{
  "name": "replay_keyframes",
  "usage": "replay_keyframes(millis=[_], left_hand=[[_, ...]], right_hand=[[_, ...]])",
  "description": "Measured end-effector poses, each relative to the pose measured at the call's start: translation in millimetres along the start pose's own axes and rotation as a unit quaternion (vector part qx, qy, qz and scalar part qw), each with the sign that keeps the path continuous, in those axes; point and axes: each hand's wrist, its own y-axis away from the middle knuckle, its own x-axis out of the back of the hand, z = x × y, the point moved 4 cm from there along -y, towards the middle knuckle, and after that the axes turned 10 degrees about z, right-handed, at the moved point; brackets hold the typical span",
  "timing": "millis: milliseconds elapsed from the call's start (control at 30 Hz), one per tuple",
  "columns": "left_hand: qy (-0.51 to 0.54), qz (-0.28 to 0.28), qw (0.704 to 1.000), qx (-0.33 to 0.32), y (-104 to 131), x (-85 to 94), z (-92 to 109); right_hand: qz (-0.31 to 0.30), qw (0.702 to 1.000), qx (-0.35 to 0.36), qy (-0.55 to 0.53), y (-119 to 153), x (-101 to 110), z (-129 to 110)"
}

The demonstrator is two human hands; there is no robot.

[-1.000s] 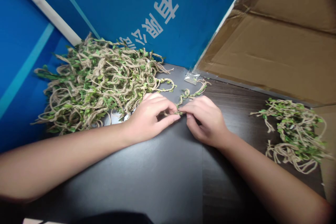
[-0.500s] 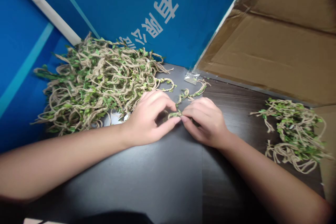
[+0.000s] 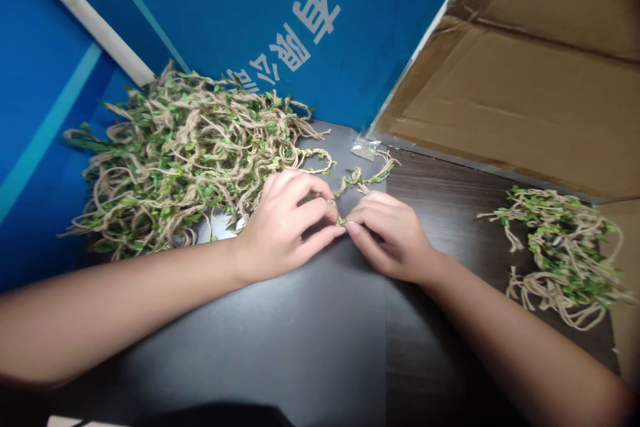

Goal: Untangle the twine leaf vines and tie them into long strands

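Observation:
My left hand (image 3: 293, 217) and my right hand (image 3: 387, 233) meet fingertip to fingertip over the grey mat. Between them is a braided twine strand with green leaves (image 3: 354, 177), its far part curling away on the mat with loose twine ends. The thumb and fingers of my right hand pinch it. My left hand's fingers are curled round the near part, which they mostly hide. Just beyond my left hand spreads a large tangled heap of the same leafy twine (image 3: 195, 147).
A smaller pile of leafy twine (image 3: 570, 247) lies on the dark wood-grain table at the right. A clear plastic packet (image 3: 366, 147) sits near the back. Behind stand a blue printed panel (image 3: 210, 13) and a brown cardboard sheet (image 3: 530, 93).
My left fingers have closed in from a wide thumb gap and curled down over the strand. My right hand has barely moved, and the piles lie as before.

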Motion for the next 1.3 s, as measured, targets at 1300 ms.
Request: replay_keyframes(millis=[1300], left_hand=[[0.044,-0.054,0.997,0.036,0,-6.5,-3]], right_hand=[[0.05,0.971,0.103,0.211,5,-3,-10]])
